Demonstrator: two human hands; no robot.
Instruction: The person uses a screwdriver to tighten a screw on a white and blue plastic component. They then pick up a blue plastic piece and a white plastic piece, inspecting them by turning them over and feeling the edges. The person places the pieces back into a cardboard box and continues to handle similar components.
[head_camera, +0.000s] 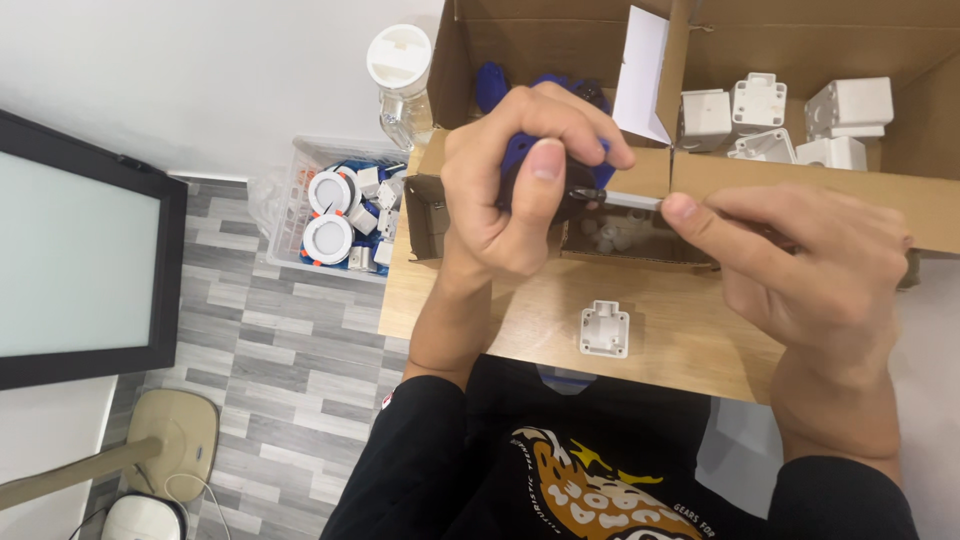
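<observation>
Left hand (505, 190) grips blue plastic part (520, 150) — right hand (800, 265) pinches thin white strip (632, 201).

A white wall (200, 80) fills the upper left, plain and evenly lit. Below it runs a floor (290, 370) of grey wood-look planks laid in staggered rows. A large panel with a black frame and a pale, softly glowing face (70, 260) leans in from the left edge. At the lower left stands a beige padded stool (180, 435), with a pale wooden bar (70, 478) crossing in front of it and a thin cord trailing on the floor beside it. The light wooden tabletop (670, 350) juts out over the floor, its left edge running straight down towards the planks. The light is even and soft, casting only faint shadows.
</observation>
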